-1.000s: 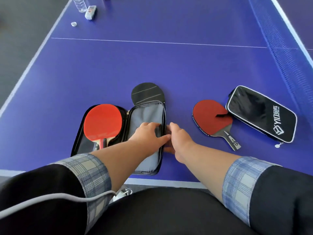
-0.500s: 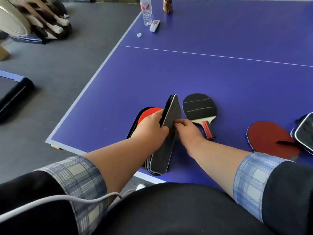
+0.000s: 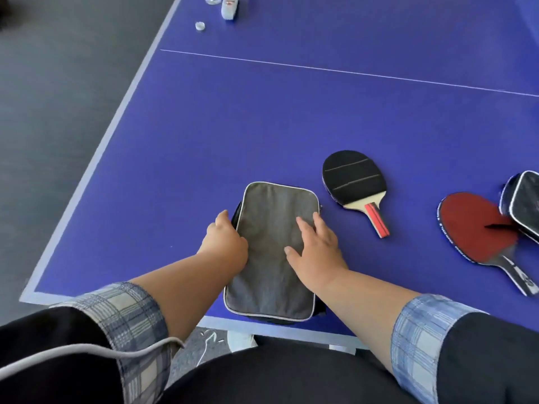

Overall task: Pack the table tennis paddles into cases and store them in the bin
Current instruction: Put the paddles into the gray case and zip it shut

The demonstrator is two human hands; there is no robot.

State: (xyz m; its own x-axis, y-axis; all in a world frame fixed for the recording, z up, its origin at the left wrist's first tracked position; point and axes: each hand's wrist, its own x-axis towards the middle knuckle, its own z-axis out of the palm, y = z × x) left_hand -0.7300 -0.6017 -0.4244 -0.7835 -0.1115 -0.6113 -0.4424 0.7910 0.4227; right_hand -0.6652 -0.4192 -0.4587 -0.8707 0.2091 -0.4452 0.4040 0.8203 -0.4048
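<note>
- Blue table tennis table, white centre line across it; grey floor to the left; a bottle cap sits near the far corner
- Grey case lies flat and folded shut at the near edge, its near end slightly over the table's edge
- Left hand curled over the case's left edge, fingers hidden at the side; grip on the edge or zip cannot be confirmed
- Right hand open, palm and spread fingers pressing flat on the case top, gripping nothing
- Black paddle lies loose just right of the case, not touching it
- Red paddle further right, its far side tucked under a black case
- Step judged: closing the grey case; contents not visible
- Next: likely zip round the edge, one hand holding the case down
- Bin not in view
</note>
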